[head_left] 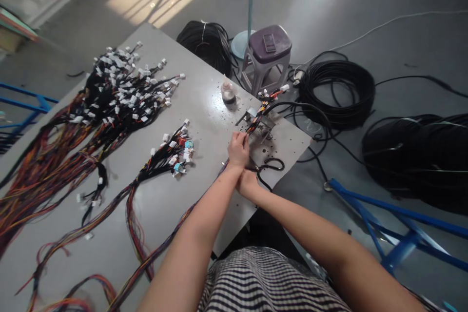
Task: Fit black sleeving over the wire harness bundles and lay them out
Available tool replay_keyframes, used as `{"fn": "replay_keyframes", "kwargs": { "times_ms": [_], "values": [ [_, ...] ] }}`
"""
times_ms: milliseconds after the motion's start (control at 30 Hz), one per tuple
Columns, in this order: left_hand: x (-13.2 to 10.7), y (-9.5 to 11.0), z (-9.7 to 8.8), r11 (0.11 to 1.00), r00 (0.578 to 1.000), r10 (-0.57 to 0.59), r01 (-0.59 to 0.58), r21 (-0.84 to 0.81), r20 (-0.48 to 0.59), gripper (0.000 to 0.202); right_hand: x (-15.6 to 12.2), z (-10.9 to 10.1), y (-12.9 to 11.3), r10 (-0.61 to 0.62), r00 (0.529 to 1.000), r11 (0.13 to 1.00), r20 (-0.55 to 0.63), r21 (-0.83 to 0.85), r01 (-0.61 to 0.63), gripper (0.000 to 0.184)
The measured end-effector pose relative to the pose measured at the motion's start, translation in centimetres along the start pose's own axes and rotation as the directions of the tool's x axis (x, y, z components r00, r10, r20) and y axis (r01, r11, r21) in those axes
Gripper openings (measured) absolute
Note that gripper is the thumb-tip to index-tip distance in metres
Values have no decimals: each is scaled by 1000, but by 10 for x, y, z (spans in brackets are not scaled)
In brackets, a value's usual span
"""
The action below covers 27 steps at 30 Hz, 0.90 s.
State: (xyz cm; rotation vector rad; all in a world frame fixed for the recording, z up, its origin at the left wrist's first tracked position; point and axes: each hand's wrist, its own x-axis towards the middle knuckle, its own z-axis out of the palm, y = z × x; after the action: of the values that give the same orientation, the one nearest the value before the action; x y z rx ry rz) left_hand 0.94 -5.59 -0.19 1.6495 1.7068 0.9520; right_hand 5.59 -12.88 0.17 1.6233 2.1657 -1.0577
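My left hand [239,148] is closed around a bundle of coloured wires [260,109] near the far right corner of the grey table [204,102]. The bundle runs through a small metal jig [256,119] and ends in white connectors [275,91]. My right hand [246,183] lies just below the left wrist, mostly hidden by it, beside black scissors [268,166]; its fingers do not show. A long wire harness [157,248] trails from my hands back toward my body.
Large heaps of wire harnesses with white connectors [120,92] cover the table's left; a smaller bundle [175,156] lies mid-table. A small bottle [228,92] stands by the jig. On the floor: black cable coils [338,90], a purple stool [268,56], blue frames [395,234].
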Motion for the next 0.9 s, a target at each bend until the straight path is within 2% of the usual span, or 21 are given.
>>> {"fn": "replay_keyframes", "kwargs": {
  "times_ms": [133,200,233,267,333,400,467,567,633,667,700,900],
  "values": [
    [-1,0,1,998,999,-39,38,-53,-11,22,-27,1,9,51,999,993,-1,103,-51,28],
    [3,-1,4,982,989,-136,129,-135,-48,17,-44,2,19,86,996,971,-3,223,-83,27],
    [7,-1,5,959,974,-223,210,-190,-48,14,-52,3,25,115,993,949,-7,296,-108,27],
    [13,-2,5,916,945,-327,313,-251,-17,11,-60,5,32,148,989,921,-14,366,-133,28],
    [27,-5,2,770,843,-520,531,-353,133,6,-76,8,45,213,976,853,-33,494,-170,29],
    [43,-10,-6,620,730,-602,683,-386,323,12,-91,11,56,254,965,772,-60,614,-165,30],
    [58,-15,-16,547,664,-577,746,-380,475,25,-103,14,64,266,959,693,-96,711,-121,31],
    [74,-22,-26,475,561,-412,805,-356,718,40,-118,13,72,294,944,610,-152,790,-62,35],
    [78,-24,-28,434,475,-270,837,-334,838,38,-124,10,74,313,934,580,-172,813,-44,39],
    [78,-25,-28,421,448,-227,846,-328,865,35,-126,7,76,320,930,572,-181,819,-37,40],
    [78,-26,-28,414,441,-208,849,-330,873,32,-128,4,77,325,926,568,-190,822,-31,41],
    [69,-23,-28,373,501,-274,842,-389,821,24,-120,-29,97,409,864,594,-293,805,-8,41]
  ]
}}
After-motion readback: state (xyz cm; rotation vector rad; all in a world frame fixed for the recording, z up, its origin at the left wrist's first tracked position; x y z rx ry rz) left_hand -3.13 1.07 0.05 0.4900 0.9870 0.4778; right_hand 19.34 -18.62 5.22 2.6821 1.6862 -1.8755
